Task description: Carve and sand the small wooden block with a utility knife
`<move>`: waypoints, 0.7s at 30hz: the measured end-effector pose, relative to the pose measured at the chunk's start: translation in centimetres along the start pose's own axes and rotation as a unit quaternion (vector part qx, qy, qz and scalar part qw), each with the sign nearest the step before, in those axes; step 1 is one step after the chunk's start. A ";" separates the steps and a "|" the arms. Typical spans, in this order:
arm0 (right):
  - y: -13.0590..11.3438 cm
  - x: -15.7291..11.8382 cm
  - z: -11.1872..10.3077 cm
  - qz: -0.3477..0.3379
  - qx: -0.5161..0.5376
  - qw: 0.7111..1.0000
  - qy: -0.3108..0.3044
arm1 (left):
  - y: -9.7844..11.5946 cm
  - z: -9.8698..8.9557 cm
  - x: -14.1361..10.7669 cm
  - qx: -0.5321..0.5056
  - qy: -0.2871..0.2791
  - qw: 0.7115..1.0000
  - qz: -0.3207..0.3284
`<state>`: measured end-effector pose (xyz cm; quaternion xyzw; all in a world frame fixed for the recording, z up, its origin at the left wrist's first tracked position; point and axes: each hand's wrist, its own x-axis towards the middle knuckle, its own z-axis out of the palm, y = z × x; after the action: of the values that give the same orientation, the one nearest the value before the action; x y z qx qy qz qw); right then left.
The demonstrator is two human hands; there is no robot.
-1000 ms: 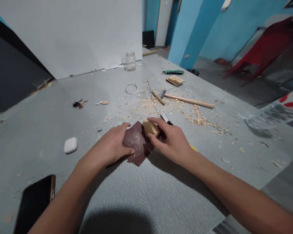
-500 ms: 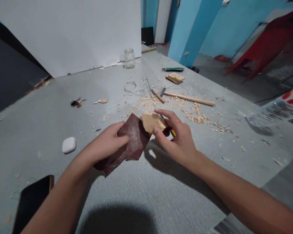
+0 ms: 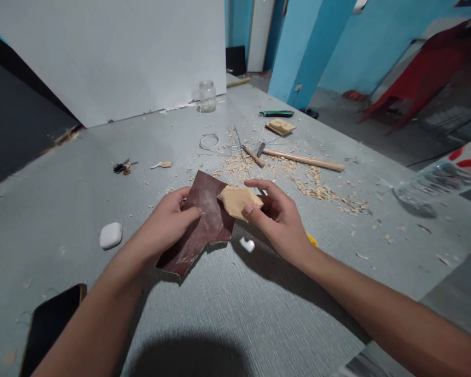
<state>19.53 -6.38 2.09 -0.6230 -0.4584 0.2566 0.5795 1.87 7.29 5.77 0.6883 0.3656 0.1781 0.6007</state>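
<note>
My left hand (image 3: 175, 221) is closed on a torn sheet of dark red-brown sandpaper (image 3: 204, 220), its thumb on the dusty upper face. In my right hand (image 3: 280, 220) is a small, pale, angular piece of wood (image 3: 240, 202), pinched between thumb and fingers. The wood overlaps the sandpaper's right edge; whether they press together I cannot tell. Below the wood, a white earbud (image 3: 247, 244) lies on the table. Part of a yellow object (image 3: 312, 240) shows from behind my right wrist.
Wood shavings (image 3: 317, 189) surround a hammer (image 3: 304, 159) and a wooden-handled tool (image 3: 253, 156). Farther back are a wood block (image 3: 280, 126), a green-and-black cutter (image 3: 277, 113) and a glass jar (image 3: 208, 97). A plastic bottle (image 3: 435, 178) stands right; a white case (image 3: 111, 235) and phone (image 3: 51, 332) lie left.
The piece of wood and my right hand have shifted slightly left over the sandpaper. The sandpaper has tilted, showing more of its face, and the earbud is more exposed.
</note>
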 end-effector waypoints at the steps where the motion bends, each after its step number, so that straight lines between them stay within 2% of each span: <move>1: 0.1 0.0 0.1 0.002 0.007 1.000 0.001 | 0.1 0.0 0.0 -0.014 -0.003 1.000 0.006; 5: 0.3 0.1 0.1 -0.013 0.000 1.000 0.008 | 0.7 -0.1 0.0 -0.074 0.012 0.997 0.014; 9: 0.5 -0.1 0.2 -0.052 -0.066 0.996 0.008 | 1.4 0.2 -0.4 -0.083 0.034 0.996 0.021; 15: 0.6 -1.0 0.5 -0.107 -0.105 0.987 -0.066 | 1.4 0.8 -0.6 -0.088 0.012 0.995 0.045; 17: 0.6 -1.0 0.5 -0.109 -0.111 0.987 -0.051 | 1.3 1.0 -0.6 -0.079 0.003 0.995 0.055; 21: 0.7 -0.3 0.2 -0.087 -0.083 0.992 0.033 | 1.2 1.5 -0.7 -0.056 -0.029 0.996 0.070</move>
<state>19.39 -6.51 1.28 -0.6348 -0.5112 0.1452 0.5610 2.75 5.70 6.73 0.6824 0.2880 0.2199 0.6348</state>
